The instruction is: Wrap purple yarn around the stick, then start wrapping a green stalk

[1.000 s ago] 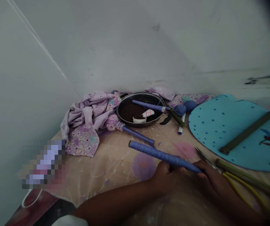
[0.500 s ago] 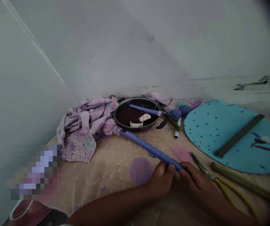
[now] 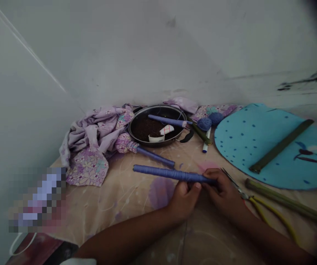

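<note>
A stick wound with blue yarn [image 3: 161, 172] is held between my two hands, nearly level above the table. My left hand [image 3: 184, 200] grips it from below near the right part, thumb along it. My right hand [image 3: 224, 191] has its fingers closed round the right end, which they partly hide. Just behind lies a second blue-wrapped stick [image 3: 158, 156], with a floral cloth bulb [image 3: 123, 142] tied to its left end. Beside my right hand rest pliers [image 3: 250, 197] with yellow handles.
A black pan [image 3: 138, 139] holds dark grains, a small white cup [image 3: 156, 139] and another blue-wrapped stick [image 3: 166, 120]. Blue yarn balls [image 3: 204, 124], a marker [image 3: 205, 145], green stalks [image 3: 285, 200] and a turquoise mat [image 3: 235, 147] lie rightward. Crumpled floral cloth [image 3: 92, 147] lies left, against the wall.
The held stick has swung from slanting away to almost level, its far end coming nearer and apart from the bulb-ended stick. My right hand has risen slightly. The view has shifted a little.
</note>
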Available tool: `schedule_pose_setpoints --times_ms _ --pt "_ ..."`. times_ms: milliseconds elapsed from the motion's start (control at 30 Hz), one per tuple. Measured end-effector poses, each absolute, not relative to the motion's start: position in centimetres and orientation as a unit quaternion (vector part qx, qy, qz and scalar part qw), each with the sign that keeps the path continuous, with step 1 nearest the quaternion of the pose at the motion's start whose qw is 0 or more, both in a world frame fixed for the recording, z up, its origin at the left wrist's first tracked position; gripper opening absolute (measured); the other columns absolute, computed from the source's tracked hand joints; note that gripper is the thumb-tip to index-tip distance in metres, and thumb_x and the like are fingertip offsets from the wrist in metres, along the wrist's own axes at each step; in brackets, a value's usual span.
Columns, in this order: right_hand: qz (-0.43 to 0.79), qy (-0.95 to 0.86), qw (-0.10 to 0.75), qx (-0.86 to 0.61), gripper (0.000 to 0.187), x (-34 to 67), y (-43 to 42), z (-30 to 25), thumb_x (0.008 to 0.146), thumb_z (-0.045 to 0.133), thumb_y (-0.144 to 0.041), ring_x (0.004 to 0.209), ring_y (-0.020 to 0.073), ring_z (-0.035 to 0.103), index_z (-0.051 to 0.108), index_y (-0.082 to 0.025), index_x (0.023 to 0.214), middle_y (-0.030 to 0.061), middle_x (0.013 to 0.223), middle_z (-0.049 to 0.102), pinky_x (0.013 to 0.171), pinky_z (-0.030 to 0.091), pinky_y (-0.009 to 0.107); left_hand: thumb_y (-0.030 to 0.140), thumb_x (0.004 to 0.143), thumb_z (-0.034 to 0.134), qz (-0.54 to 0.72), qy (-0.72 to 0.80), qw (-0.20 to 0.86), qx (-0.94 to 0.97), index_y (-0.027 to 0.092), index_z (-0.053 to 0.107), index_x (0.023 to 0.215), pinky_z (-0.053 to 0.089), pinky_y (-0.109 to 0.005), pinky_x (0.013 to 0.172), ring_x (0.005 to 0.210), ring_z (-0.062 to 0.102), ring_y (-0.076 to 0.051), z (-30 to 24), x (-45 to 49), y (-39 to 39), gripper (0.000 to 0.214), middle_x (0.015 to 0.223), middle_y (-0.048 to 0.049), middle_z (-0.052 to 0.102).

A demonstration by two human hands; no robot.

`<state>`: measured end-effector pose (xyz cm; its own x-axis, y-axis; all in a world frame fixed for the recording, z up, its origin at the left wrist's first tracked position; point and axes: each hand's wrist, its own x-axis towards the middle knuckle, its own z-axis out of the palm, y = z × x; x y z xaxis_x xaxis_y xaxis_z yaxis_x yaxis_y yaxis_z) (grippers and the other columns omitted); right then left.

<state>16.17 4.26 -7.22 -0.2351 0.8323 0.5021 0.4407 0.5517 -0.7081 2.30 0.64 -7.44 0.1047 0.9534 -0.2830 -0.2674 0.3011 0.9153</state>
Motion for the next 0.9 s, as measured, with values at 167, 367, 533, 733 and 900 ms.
schedule_pose_setpoints --times_ms 167,367,533,733,900 --pt "0.15 -0.766 0.482 -0.398 0.009 16.3 4.2 -7.1 0.081 0.055 -0.016 0.082 0.0186 0.057 0.052 -0.022 0.086 0.0054 0.088 0.055 0.072 0.048 0.035 0.055 0.076 0.056 0.487 0.465 0.64 0.37 0.017 0.047 0.092 0.024 -0.021 0.044 0.043 0.029 -0.005 -7.0 2.2 0.6 0.043 0.051 0.0093 0.034" --pt "0.149 -0.778 0.483 -0.374 0.016 16.1 4.0 -7.1 0.08 0.058 -0.021 0.086 0.0187 0.057 0.051 -0.022 0.093 0.0058 0.091 0.055 0.073 0.049 0.034 0.061 0.073 0.056 0.507 0.451 0.646 0.35 0.018 0.04 0.086 0.022 -0.019 0.039 0.039 0.026 -0.003 -7.0 2.2 0.7 0.048 0.049 0.0112 0.033" --pt "0.271 -0.734 0.415 -0.464 0.022 16.9 4.0 -6.8 0.09 0.043 -0.037 0.079 0.0177 0.06 0.053 -0.021 0.101 0.0053 0.089 0.061 0.068 0.049 0.03 0.055 0.075 0.058 0.521 0.424 0.657 0.341 0.018 0.04 0.087 0.02 -0.018 0.037 0.038 0.027 -0.003 -7.0 2.2 0.6 0.043 0.05 0.0116 0.033" --pt "0.384 -0.697 0.334 -0.505 0.035 16.9 4.0 -5.8 0.089 0.039 -0.047 0.054 0.0145 0.053 0.056 -0.021 0.076 0.0003 0.061 0.056 0.049 0.043 0.026 0.054 0.077 0.057 0.526 0.413 0.665 0.332 0.019 0.039 0.086 0.02 -0.018 0.037 0.036 0.025 -0.003 -7.0 2.2 0.7 0.04 0.045 0.0129 0.03" --pt "0.227 -0.723 0.421 -0.499 0.019 16.7 4.0 -6.5 0.082 0.055 -0.039 0.072 0.0182 0.061 0.057 -0.021 0.087 0.0048 0.081 0.064 0.062 0.048 0.03 0.055 0.074 0.06 0.511 0.418 0.68 0.318 0.019 0.038 0.08 0.02 -0.018 0.037 0.035 0.024 -0.002 -6.9 2.2 0.8 0.042 0.044 0.0126 0.032"
